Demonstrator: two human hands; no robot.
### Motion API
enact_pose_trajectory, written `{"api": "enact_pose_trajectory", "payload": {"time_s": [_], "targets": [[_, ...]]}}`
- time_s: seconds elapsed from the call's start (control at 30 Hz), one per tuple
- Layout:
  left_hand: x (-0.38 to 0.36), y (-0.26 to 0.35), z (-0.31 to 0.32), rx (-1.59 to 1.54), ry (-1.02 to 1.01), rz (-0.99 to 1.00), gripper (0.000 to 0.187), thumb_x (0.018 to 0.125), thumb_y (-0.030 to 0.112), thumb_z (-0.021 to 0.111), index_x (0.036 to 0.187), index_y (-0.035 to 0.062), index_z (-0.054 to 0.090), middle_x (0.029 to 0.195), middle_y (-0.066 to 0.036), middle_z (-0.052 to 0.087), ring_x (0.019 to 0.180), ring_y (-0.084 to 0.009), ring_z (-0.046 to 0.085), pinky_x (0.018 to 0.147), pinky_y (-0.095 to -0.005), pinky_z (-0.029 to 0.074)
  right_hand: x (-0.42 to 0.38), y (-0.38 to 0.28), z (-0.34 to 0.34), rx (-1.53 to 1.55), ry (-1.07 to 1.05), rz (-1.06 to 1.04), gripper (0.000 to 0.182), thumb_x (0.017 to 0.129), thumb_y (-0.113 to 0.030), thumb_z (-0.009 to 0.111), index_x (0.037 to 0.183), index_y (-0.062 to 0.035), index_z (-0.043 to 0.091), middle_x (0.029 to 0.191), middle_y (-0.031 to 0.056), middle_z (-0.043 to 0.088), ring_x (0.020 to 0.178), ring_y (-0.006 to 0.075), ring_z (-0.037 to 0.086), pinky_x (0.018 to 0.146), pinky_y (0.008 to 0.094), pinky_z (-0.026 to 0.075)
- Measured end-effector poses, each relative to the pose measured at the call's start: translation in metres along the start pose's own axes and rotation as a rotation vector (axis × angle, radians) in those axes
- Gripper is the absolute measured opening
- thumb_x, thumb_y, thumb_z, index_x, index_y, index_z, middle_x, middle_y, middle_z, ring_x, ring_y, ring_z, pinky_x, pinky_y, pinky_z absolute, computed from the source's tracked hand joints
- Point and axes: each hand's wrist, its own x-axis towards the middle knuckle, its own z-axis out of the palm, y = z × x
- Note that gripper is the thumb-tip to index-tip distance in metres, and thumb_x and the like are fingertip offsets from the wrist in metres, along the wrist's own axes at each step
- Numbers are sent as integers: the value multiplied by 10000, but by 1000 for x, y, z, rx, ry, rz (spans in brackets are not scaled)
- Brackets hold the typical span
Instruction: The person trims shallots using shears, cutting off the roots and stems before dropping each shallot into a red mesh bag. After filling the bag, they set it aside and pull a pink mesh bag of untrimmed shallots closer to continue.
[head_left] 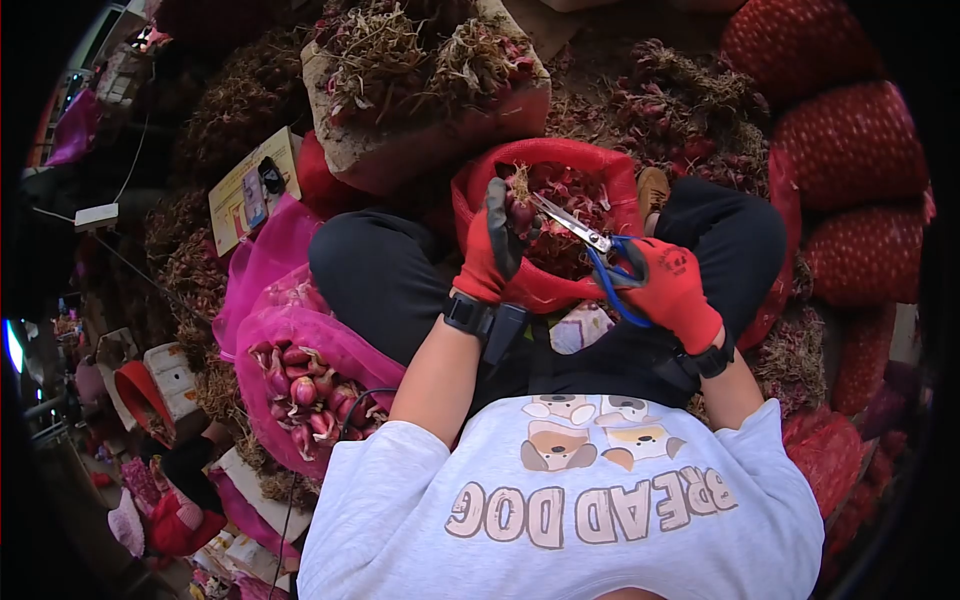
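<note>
My left hand [488, 243], in a red and dark glove, is closed around a shallot [520, 214] with dry, stringy roots or stem pointing up. My right hand [672, 285], in a red glove, grips scissors [612, 252] by their blue handles. The silver blades [571, 222] are parted slightly and point at the shallot, with the tips close to it; contact cannot be made out. Both hands are over an open red mesh sack [625, 170] between my legs, which holds shallots and loose skins.
At left, a pink mesh bag [262, 392] holds trimmed shallots. Ahead, dried bunches lie on a pale block [420, 150]. More bunches [690, 100] are heaped behind the sack. Full red sacks [850, 150] are stacked at right. A cardboard piece [232, 205] carries small items. Another person [190, 490] appears lower left.
</note>
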Motion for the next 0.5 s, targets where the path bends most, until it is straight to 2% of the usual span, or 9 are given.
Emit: {"api": "enact_pose_trajectory", "payload": {"time_s": [0.1, 0.2, 0.3, 0.4, 0.5], "targets": [[-3, 4, 11, 14, 59, -6, 280, 970, 394, 420, 877, 146, 508, 691, 22, 492, 583, -93, 482, 515, -240, 409, 0, 3, -1, -8, -4, -7, 397, 731, -451, 702, 942, -119, 646, 805, 95, 633, 744, 288, 624, 647, 373, 484], [2, -1, 0, 33, -56, 9, 276, 979, 375, 400, 869, 142, 500, 683, 18, 485, 574, -95, 480, 495, -243, 397, 0, 5, 0, -4, -19, -7, 393, 728, -445, 706, 938, -118, 645, 811, 96, 635, 749, 288, 624, 645, 375, 482], [11, -2, -21, 58, -318, -3, 252, 939, 426, 497, 920, 176, 523, 764, 26, 514, 697, -131, 551, 612, -266, 461, 0, 7, 2, -10, -40, -3, 380, 729, -429, 709, 937, -118, 640, 812, 96, 633, 750, 289, 624, 638, 377, 480], [6, -5, -11, 83, -82, -17, 248, 949, 425, 478, 937, 182, 527, 780, 31, 504, 701, -119, 536, 624, -271, 461, -3, 6, 2, -36, -28, -8, 357, 726, -404, 711, 916, -114, 629, 800, 98, 627, 740, 289, 622, 630, 383, 476], [3, -7, -11, 146, -60, -28, 257, 957, 433, 460, 946, 185, 530, 794, 38, 499, 704, -110, 525, 637, -278, 463, -7, 17, 16, -131, 17, -44, 341, 717, -383, 716, 893, -108, 618, 781, 100, 618, 721, 291, 619, 619, 390, 473]]}}
